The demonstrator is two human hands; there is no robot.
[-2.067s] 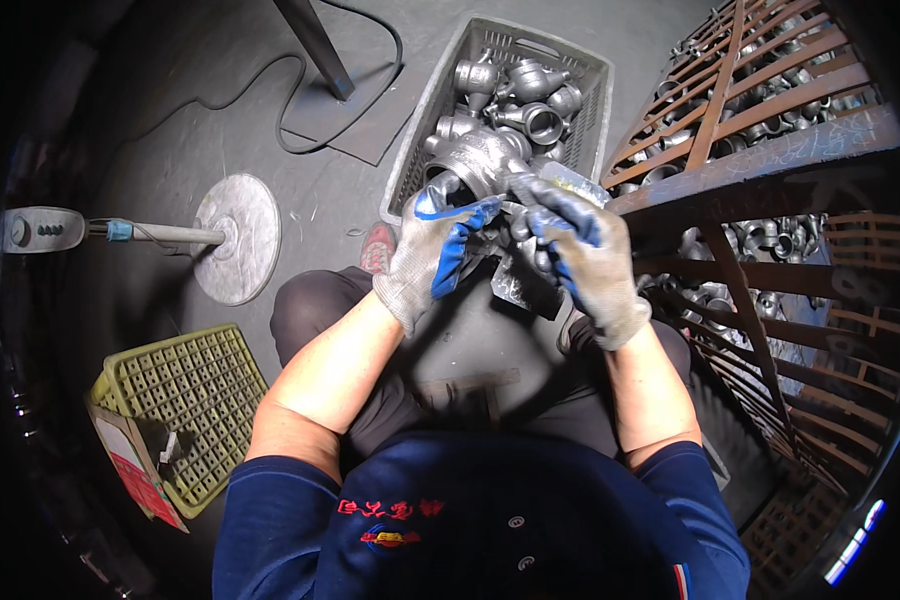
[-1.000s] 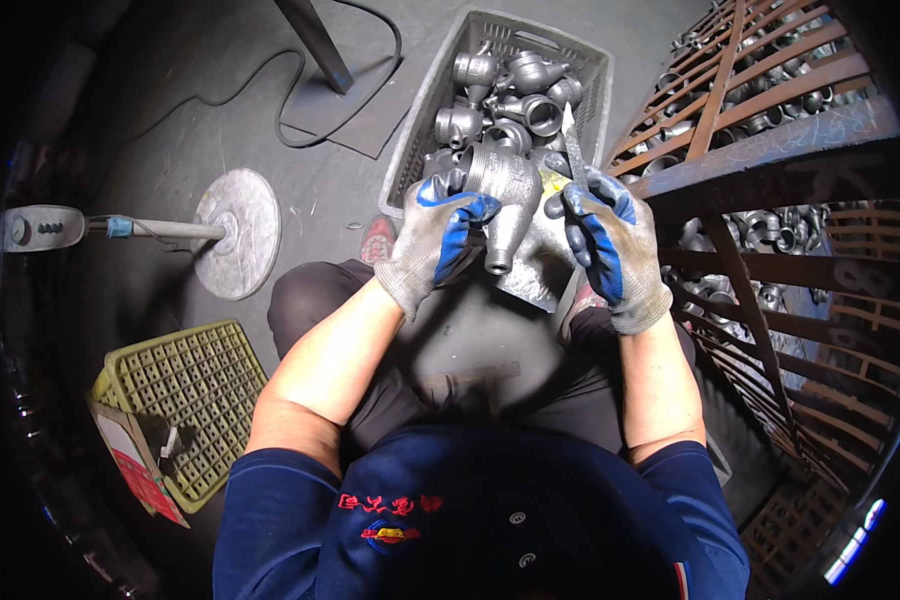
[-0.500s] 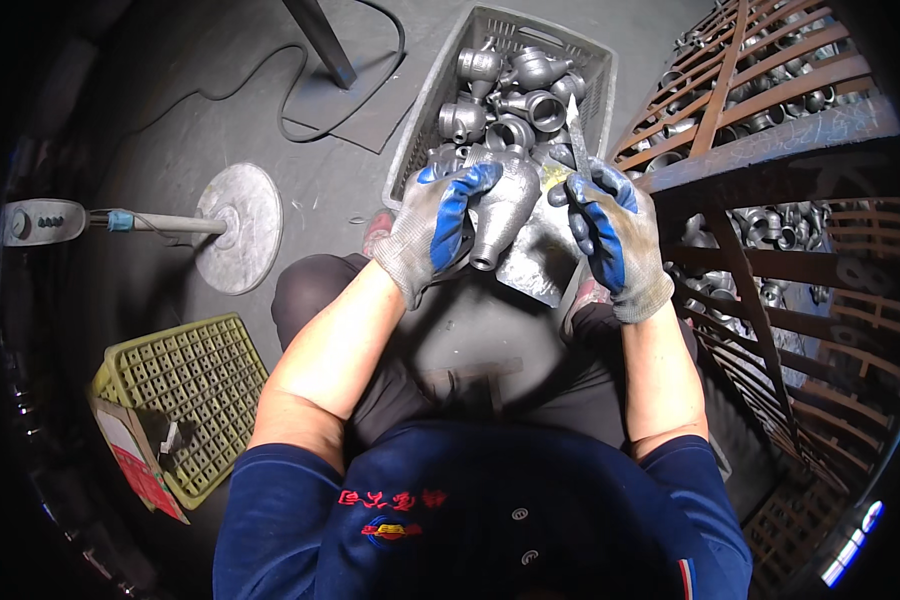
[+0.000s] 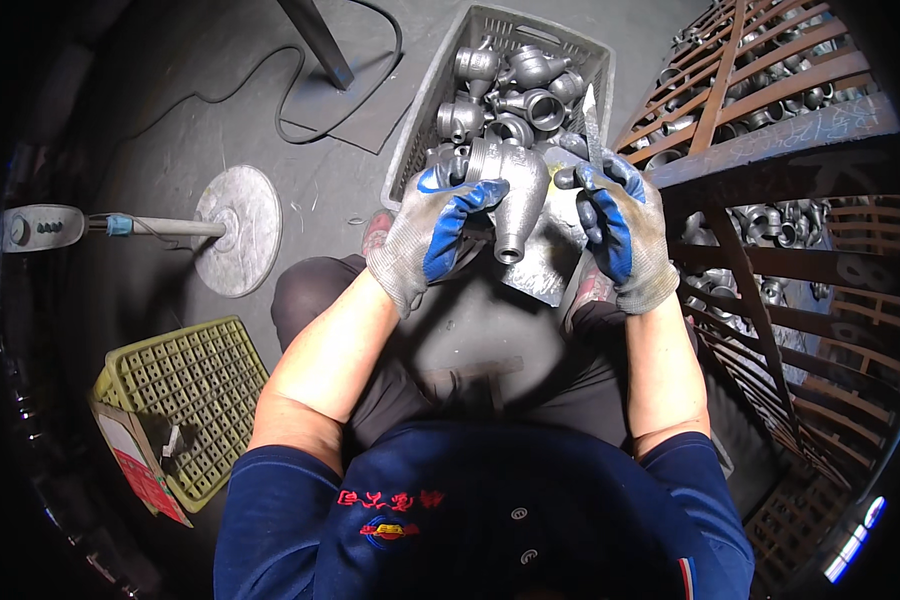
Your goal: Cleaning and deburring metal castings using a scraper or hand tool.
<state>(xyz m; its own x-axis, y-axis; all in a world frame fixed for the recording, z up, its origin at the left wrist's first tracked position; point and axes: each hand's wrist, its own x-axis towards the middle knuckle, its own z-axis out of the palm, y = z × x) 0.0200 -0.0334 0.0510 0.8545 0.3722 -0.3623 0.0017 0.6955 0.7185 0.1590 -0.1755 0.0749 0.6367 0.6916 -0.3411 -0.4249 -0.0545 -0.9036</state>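
My left hand (image 4: 432,225), in a grey glove with a blue palm, is closed round a grey metal casting (image 4: 518,192). The casting has a round body that tapers to a narrow open neck pointing toward me. My right hand (image 4: 620,225), gloved the same way, grips a file (image 4: 593,125) with its flat pointed blade standing up and away from me. A gap separates the file from the casting. Below and between my hands is a silvery metal-topped block (image 4: 532,278), partly hidden by the casting.
Ahead stands a grey plastic crate (image 4: 402,150) holding several similar castings (image 4: 532,66). To the right rises a rusty metal cage (image 4: 770,150) full of metal parts. A pedestal stand with a round base (image 4: 245,230) and a green-yellow crate (image 4: 185,400) are at the left. A cable (image 4: 290,100) lies on the floor.
The casting has shifted slightly right in my left hand, its neck swinging right. My right hand has moved slightly right, with the file tilting more upright.
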